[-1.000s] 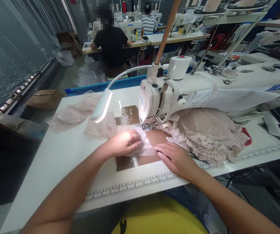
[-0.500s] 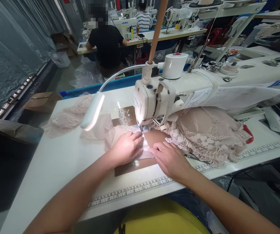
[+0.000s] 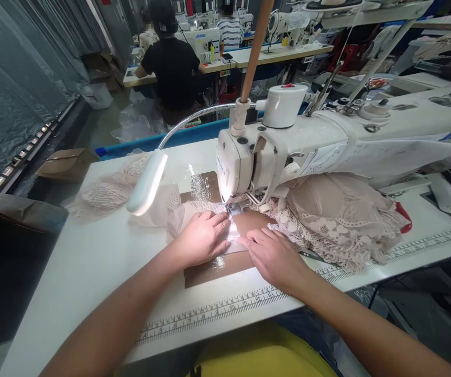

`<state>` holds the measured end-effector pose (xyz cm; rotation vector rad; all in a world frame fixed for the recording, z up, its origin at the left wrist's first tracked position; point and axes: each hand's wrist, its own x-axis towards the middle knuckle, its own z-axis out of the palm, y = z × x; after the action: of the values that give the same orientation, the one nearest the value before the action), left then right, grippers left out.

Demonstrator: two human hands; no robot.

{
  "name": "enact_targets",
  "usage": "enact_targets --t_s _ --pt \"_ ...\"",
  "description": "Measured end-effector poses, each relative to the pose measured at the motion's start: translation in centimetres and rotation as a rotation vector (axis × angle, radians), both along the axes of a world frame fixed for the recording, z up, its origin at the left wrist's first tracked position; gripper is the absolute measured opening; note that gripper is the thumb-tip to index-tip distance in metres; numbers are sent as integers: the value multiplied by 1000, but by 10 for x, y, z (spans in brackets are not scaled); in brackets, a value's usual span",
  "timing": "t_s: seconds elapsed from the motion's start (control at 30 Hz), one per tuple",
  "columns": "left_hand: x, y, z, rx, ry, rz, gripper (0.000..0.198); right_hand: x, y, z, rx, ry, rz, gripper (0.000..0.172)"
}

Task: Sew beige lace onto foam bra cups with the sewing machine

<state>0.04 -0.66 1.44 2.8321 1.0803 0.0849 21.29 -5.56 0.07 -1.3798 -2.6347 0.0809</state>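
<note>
Pale lace-trimmed fabric [image 3: 231, 246] lies under the presser foot [image 3: 233, 208] of a white sewing machine [image 3: 235, 162]. My left hand [image 3: 201, 238] rests flat on this fabric, fingers stretched out, just left of the needle area. At the fabric's right edge, my right hand [image 3: 274, 256] pinches the border between thumb and index finger, its other fingers curled. Gathered beige lace garment material [image 3: 335, 220] is heaped right of the needle, under the machine arm. More sheer fabric [image 3: 111, 191] trails over the table to the left.
A lit lamp [image 3: 146, 183] on a bendy neck hangs left of the machine head. A brown plate [image 3: 217, 269] covers the table around the needle. A ruler strip [image 3: 217, 311] follows the front edge. Another person [image 3: 172, 68] sits at a machine ahead.
The pale fabric has slid slightly away from me, toward the presser foot. Both hands stay almost in the same place on it.
</note>
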Motion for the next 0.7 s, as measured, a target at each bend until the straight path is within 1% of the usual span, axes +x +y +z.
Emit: enact_targets --t_s 0.2,0.43,0.53,0.7 --pt "-3 8 -2 43 22 4 51 -3 7 3 -26 -33 -6 28" --pt "-3 5 -4 98 -1 -26 37 -5 11 1 -1 -64 -14 32" --pt "-3 3 -4 86 -8 -24 37 -6 10 0 6 -71 -10 32" --pt "-5 6 -5 66 -9 -6 41 -6 12 3 -31 -81 -4 34"
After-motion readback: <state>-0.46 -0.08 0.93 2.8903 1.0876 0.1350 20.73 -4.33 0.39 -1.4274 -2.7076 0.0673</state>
